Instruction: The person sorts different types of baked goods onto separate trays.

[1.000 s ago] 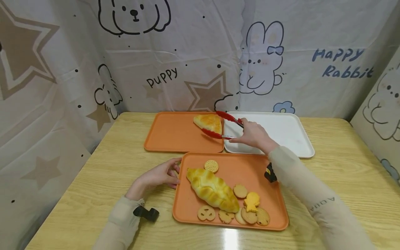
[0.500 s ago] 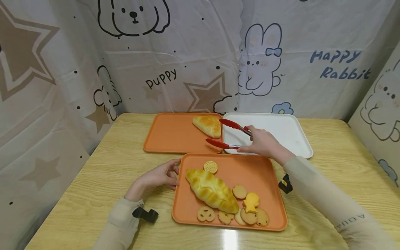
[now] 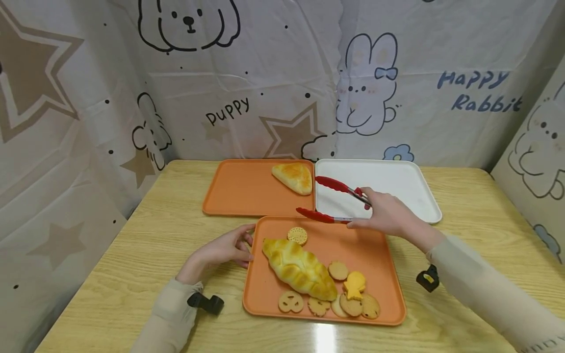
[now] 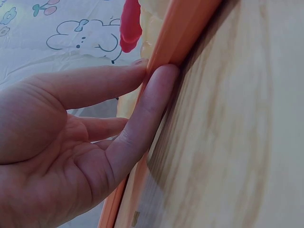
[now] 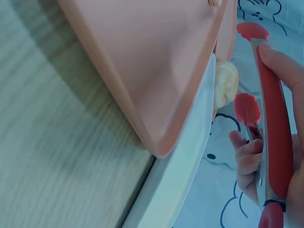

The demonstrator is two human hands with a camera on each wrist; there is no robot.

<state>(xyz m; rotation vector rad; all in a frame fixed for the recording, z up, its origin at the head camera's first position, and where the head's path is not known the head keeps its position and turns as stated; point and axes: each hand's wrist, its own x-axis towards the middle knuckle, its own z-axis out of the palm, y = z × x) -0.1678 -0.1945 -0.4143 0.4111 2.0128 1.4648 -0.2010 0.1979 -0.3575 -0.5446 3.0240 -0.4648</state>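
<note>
Red-and-silver tongs (image 3: 333,184), tips spread, held in right hand (image 3: 388,213). Golden braided oblong bread (image 3: 300,269) on near orange rectangular tray (image 3: 366,240) — near-left of tongs, long axis far-left to near-right. Left hand (image 3: 222,250), pinching tray's left rim — nearer bread than right hand.

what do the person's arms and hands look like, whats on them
Both sleeves are long and pale beige. The left sleeve shows no lettering; the right sleeve carries dark lettering, cut off by the picture's edge. The left hand and right hand wear no gloves. Near each cuff is a small black device, left and right; the right one has a yellow mark.
</note>
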